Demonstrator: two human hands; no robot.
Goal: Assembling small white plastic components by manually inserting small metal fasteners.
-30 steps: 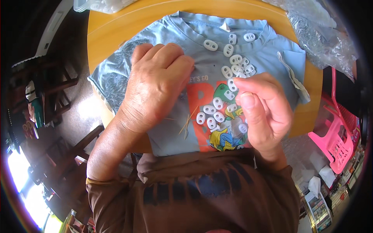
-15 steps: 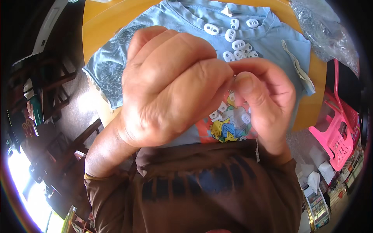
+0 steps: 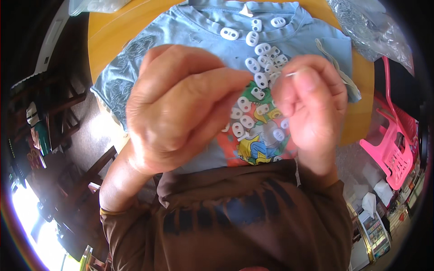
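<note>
1. Sliver (image 3: 291, 73), thin and pale, at thumb and forefinger of the right hand (image 3: 314, 101), raised above the shirt (image 3: 312, 45). Fingers nearly together, apparently pinching it. Risk: with so little to grip, a slack pinch could drop it, and it would be hard to find in the cloth.
2. White pieces (image 3: 261, 80), two-holed, loose on the shirt, some heaped. Risk: a low wrist or a tug on the cloth could scatter them.
3. Left hand (image 3: 176, 108): fingers curled inward; cannot tell how far open, or whether they hold anything. Back of hand blocks the view; blurred.
4. Hidden: several white pieces and part of the shirt's print, behind the left hand. Sliver's full length not visible.
5. Outward, on the counter (image 3: 108, 34): clear tub (image 3: 97, 5) cut off at the top edge, contents indistinct; crumpled plastic (image 3: 368, 31) also cut off.
</note>
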